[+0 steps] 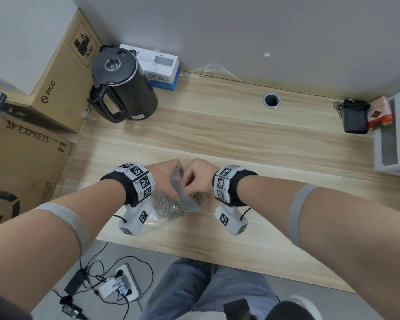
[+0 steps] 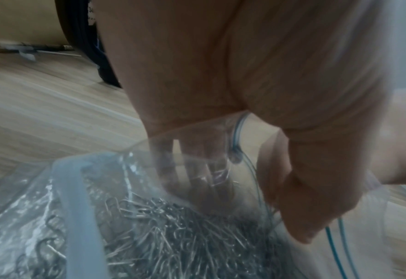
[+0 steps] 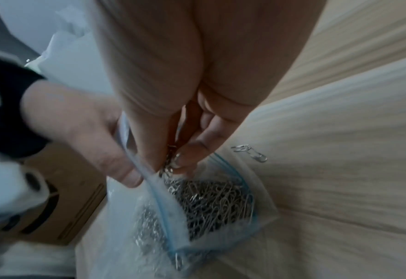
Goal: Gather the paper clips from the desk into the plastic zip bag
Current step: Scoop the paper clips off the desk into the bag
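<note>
A clear plastic zip bag (image 1: 181, 200) with a blue zip strip lies near the desk's front edge, its mouth held up. My left hand (image 1: 174, 181) pinches the near rim of the bag (image 3: 197, 226), thumb outside and fingers (image 2: 197, 173) inside the plastic. A heap of silver paper clips (image 3: 211, 203) fills the bag; the same heap (image 2: 173, 236) shows in the left wrist view. My right hand (image 3: 168, 162) pinches a small bunch of clips right at the bag's mouth. A few loose clips (image 3: 249, 152) lie on the wood just beyond the bag.
A black kettle (image 1: 123, 86) and a white-and-blue box (image 1: 162, 68) stand at the back left. Cardboard boxes (image 1: 26, 169) line the left side. A cable hole (image 1: 271, 100), a black pouch (image 1: 355, 117) and a drawer unit (image 1: 395, 135) sit at the back right.
</note>
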The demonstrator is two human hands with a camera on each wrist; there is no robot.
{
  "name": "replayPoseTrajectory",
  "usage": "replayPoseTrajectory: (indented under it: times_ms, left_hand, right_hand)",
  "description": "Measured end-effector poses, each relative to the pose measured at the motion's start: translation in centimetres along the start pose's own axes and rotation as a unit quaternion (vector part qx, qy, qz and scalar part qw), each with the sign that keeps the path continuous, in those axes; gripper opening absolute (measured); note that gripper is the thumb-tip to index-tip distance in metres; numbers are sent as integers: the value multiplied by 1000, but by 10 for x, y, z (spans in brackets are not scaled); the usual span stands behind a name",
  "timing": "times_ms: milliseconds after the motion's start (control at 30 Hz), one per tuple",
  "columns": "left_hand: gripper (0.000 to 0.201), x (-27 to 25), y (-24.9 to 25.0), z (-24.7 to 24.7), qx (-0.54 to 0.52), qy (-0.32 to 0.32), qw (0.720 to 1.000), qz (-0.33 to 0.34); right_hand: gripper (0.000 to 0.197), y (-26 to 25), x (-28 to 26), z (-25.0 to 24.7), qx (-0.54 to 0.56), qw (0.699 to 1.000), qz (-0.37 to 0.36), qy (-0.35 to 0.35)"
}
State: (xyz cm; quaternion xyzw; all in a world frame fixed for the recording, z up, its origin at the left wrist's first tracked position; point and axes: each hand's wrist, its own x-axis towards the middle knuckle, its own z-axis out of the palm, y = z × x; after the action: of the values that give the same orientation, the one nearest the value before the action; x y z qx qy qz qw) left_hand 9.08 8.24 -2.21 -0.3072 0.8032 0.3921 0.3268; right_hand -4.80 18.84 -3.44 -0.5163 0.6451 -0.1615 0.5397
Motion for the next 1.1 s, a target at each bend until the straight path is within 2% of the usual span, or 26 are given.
replayPoseTrajectory:
  times_ms: [100, 233, 400, 500, 567, 633, 700, 767, 833, 933, 1100]
  left_hand:
    - [69, -3, -1, -1, 13, -12, 1000, 5]
    - [62, -6, -4, 1, 20, -21, 1000, -1]
    - [62, -10, -10, 3, 16, -20, 1000, -7]
    - [63, -12, -13, 3, 13, -22, 1000, -6]
    - [65, -13, -17, 3, 8, -27, 1000, -8]
    - [64, -15, -20, 3, 3, -31, 999, -12]
    - [64, -15, -22, 4, 5, -31, 999, -14]
    - [63, -16, -25, 5, 5, -31, 999, -17]
    - [63, -16, -26, 5, 1, -28, 999, -17]
    - [64, -15, -29, 6, -3, -27, 999, -22]
    - [65, -14, -30, 6, 6, -26, 999, -27]
  right_hand:
    - [9, -4, 0, 9, -14, 1000, 3, -4]
    - [20, 0, -2, 6, -29, 999, 5, -25]
    - [3, 1, -4, 1, 7, 998, 18, -51]
    - [11, 1, 0, -5, -67, 997, 21, 11]
    - [6, 8, 4, -14, -129, 988, 32, 75]
    - [3, 20, 9, -22, -183, 975, 74, 103]
    - [4, 30, 10, -24, -221, 964, 115, 92]
    - [16, 35, 12, -20, -242, 958, 130, 79]
    - [20, 36, 14, -14, -251, 955, 134, 80]
    - [10, 37, 20, -4, -253, 954, 134, 85]
    - [23, 38, 24, -8, -247, 957, 139, 51]
